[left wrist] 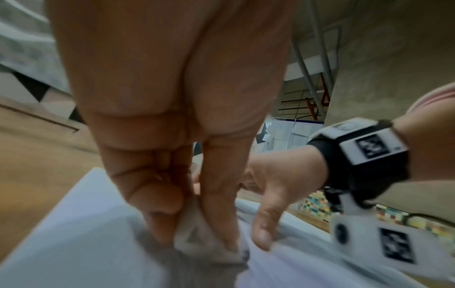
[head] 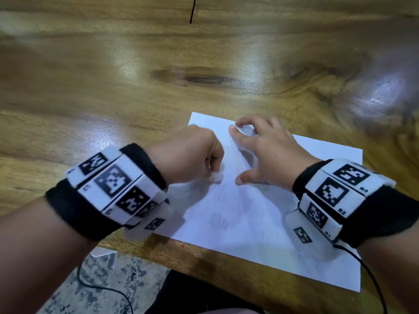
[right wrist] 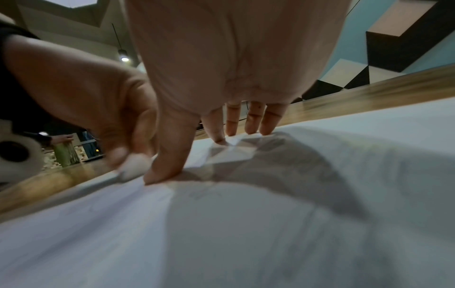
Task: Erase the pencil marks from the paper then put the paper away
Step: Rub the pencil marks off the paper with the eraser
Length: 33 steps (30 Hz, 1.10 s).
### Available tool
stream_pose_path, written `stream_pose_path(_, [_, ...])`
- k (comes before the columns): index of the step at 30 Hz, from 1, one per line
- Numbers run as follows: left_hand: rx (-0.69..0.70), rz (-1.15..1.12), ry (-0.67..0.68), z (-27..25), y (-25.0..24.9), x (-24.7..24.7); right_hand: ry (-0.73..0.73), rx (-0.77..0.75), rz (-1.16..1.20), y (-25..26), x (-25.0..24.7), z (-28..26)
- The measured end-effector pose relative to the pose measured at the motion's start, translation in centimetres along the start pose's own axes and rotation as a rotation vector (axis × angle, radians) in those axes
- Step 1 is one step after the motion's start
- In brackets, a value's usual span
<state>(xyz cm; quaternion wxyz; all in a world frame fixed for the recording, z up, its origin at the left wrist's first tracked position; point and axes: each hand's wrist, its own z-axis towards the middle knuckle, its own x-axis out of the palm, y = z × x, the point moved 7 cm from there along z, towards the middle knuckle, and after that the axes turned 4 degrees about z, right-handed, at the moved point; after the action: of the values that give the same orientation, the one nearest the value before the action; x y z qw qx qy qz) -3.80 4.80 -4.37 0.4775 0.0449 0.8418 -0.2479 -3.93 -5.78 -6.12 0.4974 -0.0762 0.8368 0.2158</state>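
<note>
A white sheet of paper lies on the wooden table, near its front edge. Faint grey pencil scribbles show on its lower left part. My left hand pinches a small white eraser between thumb and fingers and holds it against the paper; the eraser is blurred. My right hand is spread, with fingertips and thumb pressing the paper flat just right of the eraser.
The table's front edge runs just below the paper, with speckled floor and a black cable beneath it. Bare wood stretches behind and to the left of the sheet.
</note>
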Motion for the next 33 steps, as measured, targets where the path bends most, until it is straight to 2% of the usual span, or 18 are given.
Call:
stream_pose_path(1, [0.008,0.006,0.053,-0.3,0.1,0.5,0.0,-0.001,-0.001,0.0,0.0,0.0])
stream_pose_path(2, [0.009,0.003,0.049,-0.2,0.1,0.4,0.001,-0.001,-0.002,0.0,0.0,0.0])
stream_pose_path(6, [-0.083,-0.064,-0.28,1.3,0.2,-2.7,0.004,0.002,0.003,0.1,0.0,0.0])
stream_pose_path(7, [-0.093,-0.06,-0.301,1.4,0.4,-2.8,0.004,0.003,0.006,0.1,-0.1,0.0])
stream_pose_path(9, [-0.036,-0.028,-0.194,1.1,0.4,-1.8,0.005,-0.001,0.006,0.1,-0.1,0.0])
stream_pose_path(12, [0.012,-0.01,0.079,-0.3,0.4,0.5,0.005,-0.003,0.001,0.1,0.0,-0.1])
stream_pose_path(13, [0.0,-0.007,0.1,-0.4,0.5,0.6,0.003,-0.002,0.001,0.1,0.0,-0.1])
stream_pose_path(14, [-0.02,-0.007,0.069,-0.2,0.6,0.1,0.002,-0.003,0.003,0.1,-0.1,-0.1])
stream_pose_path(17, [-0.146,-0.107,-0.163,1.5,2.0,-2.8,-0.005,-0.002,0.014,0.1,-0.1,-0.1])
stream_pose_path(19, [-0.199,-0.132,-0.241,2.3,2.7,-4.2,-0.02,0.003,0.03,0.1,-0.1,-0.2])
stream_pose_path(25, [-0.195,-0.091,-0.233,3.0,2.5,-3.7,-0.025,0.004,0.012,-0.1,0.0,-0.1])
stream_pose_path(27, [-0.159,-0.124,-0.141,2.1,2.3,-2.4,-0.018,-0.001,0.0,0.0,0.0,0.0])
stream_pose_path(30, [-0.077,-0.106,0.094,0.8,1.2,0.0,-0.014,-0.001,-0.004,0.0,0.0,-0.1])
stream_pose_path(31, [-0.074,-0.113,0.121,0.8,1.1,0.1,-0.013,-0.001,-0.002,0.0,0.0,-0.1])
stream_pose_path(33, [-0.098,-0.146,0.041,1.8,1.1,-1.1,-0.013,0.001,0.002,0.0,-0.1,-0.2])
